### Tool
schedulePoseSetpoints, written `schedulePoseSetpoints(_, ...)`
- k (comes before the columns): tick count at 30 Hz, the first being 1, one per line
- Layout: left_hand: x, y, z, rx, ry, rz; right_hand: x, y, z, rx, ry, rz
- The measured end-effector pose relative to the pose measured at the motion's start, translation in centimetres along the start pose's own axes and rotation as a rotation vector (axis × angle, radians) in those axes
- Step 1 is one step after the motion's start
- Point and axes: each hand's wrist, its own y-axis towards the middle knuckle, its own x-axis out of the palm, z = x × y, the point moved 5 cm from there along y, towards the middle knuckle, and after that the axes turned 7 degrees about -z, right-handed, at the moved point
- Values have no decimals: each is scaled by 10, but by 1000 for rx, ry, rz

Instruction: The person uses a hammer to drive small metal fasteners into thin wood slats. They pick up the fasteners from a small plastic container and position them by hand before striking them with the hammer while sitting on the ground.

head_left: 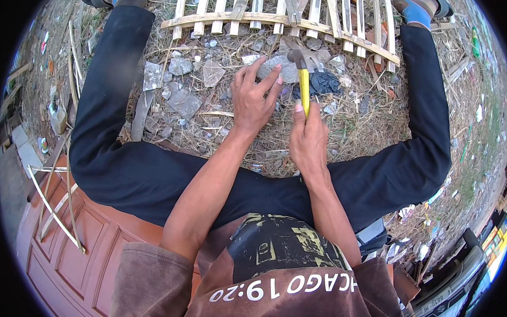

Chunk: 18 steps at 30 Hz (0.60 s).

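Gripping a yellow-handled hammer (303,82), the right hand (309,139) is closed round the lower handle, the dark metal head lying just beside a grey stone (279,67) on the straw-strewn ground. The left hand (254,100) rests open (fingers spread) on the stone's near edge, holding nothing. Beyond the stone lies a bamboo-slat frame (280,20).

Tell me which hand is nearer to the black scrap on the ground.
Right. The right hand, gripping the yellow-handled hammer, sits just below the black scrap. The left hand rests on a grey shard, farther to its left.
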Motion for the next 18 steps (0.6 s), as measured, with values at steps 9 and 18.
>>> schedulePoseSetpoints(9, 4, -4, -1, -23, -25, 25, -88, 60, -18, -234, -280, -235)
schedulePoseSetpoints(18, 6, -4, 6, -45, -18, -4, -101, 72, 19, -246, -370, -488)
